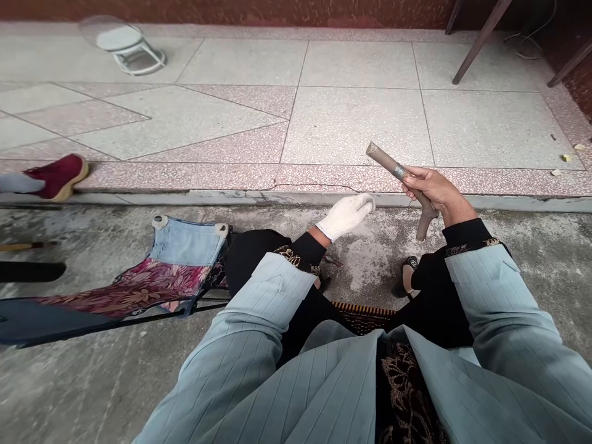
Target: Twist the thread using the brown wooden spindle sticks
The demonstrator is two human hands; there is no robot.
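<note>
My right hand [432,191] grips a brown forked wooden stick [380,154], its thumb pressed near a coil of thin metal wire [399,171] wound round the stick. The upper end points up and left; the short forked end hangs below my palm. My left hand [349,216], in a white knitted glove, is closed in a pinch just left of the stick, apart from it. A fine strand of wire shows at its fingertips, and a thin dark curved line runs left from there over the step edge.
A folding seat [185,246] with denim and floral cloth stands at left. Beyond the step edge [231,197] are a white stool [121,40] and dark furniture legs [481,43]. Another person's red shoe [60,177] rests at far left. My black shoe [407,274] is on the concrete.
</note>
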